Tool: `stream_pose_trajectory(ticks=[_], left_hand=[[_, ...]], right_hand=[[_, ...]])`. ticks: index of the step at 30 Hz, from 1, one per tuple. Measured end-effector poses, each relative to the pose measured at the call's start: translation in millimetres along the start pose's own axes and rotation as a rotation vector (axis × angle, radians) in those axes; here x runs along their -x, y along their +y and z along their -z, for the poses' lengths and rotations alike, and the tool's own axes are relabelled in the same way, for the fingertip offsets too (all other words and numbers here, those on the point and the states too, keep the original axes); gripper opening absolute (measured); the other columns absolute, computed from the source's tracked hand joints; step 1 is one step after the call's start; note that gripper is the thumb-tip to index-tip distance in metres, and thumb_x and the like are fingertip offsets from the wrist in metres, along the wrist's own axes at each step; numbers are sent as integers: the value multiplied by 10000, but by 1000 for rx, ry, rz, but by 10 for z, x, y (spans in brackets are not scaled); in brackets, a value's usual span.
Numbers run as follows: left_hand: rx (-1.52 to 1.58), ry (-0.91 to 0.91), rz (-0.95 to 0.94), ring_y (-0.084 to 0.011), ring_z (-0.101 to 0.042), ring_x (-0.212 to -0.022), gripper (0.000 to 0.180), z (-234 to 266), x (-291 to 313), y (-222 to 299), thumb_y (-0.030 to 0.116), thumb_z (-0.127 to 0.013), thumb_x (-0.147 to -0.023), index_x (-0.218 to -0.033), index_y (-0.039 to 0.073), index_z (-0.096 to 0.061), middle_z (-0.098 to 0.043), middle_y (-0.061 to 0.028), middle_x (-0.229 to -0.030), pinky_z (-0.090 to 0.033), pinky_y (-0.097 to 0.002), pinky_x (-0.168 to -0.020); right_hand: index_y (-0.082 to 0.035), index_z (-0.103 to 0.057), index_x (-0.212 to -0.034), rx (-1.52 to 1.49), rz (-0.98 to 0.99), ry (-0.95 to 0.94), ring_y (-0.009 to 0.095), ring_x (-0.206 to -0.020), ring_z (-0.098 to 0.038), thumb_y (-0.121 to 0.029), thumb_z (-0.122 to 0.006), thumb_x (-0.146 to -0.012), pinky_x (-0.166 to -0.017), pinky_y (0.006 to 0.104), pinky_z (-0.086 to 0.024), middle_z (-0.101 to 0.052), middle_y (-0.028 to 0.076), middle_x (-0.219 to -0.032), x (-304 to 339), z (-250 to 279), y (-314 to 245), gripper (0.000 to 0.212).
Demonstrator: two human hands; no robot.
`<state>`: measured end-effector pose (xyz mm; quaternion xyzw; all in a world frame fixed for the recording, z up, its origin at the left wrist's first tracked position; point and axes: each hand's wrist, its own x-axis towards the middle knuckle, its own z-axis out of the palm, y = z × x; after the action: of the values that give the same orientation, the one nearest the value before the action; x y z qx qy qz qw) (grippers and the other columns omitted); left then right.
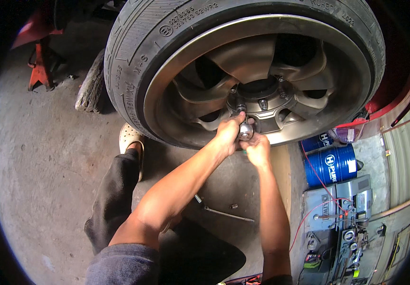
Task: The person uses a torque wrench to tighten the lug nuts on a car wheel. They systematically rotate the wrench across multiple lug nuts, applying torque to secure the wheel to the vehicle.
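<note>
A bronze alloy wheel with a black tire stands in front of me, mounted on the car. Several lug nuts ring its hub. Both my hands are at the lower part of the hub on a silver, round-ended tool that looks like an impact wrench. My left hand is closed around its front, fingers beside the dark socket at a lower-left lug position. My right hand is closed under the tool's body, and its grip is mostly hidden by my fingers.
On the floor below lie a long metal bar and a small socket. A red jack stand and a wood block are at left. Blue drums, a grey machine and a red hose are at right.
</note>
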<state>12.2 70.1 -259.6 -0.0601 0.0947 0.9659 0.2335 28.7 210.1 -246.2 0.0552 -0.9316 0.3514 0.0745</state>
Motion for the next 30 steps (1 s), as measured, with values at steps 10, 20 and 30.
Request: stream_pose_trajectory(ticks=[10,20,30], left_hand=[[-231,70,-6,-214,-567,-808,234,-22,-80,-59,230,-550,-853,-913,5,-560,-602,-98,-867,-449,-371,-717],[14,50,-32,-209,-562,-755,225,-25,-20,15,169,-524,-880,-930,-50,-514,-575,-117,-830,-482,-357,-679],[-43,-184,-25,-201,-565,-760,308,82,-143,-85,291,-358,-916,-908,47,-546,-583,-94,-844,-463,-398,-686]], right_hand=[[-100,-622,-588,822,666,-153,172,-680,-546,-158,-603,-639,-697,329,-413,-567,26,-612,-62,-22,-1311,80],[-24,-664,-888,391,90,198,276,-683,-630,41,-613,-653,-654,327,-478,-628,185,-718,90,176,-414,249],[-109,-628,-558,1592,1111,-102,178,-744,-558,-160,-623,-583,-756,294,-412,-613,38,-653,17,-39,-1405,57]])
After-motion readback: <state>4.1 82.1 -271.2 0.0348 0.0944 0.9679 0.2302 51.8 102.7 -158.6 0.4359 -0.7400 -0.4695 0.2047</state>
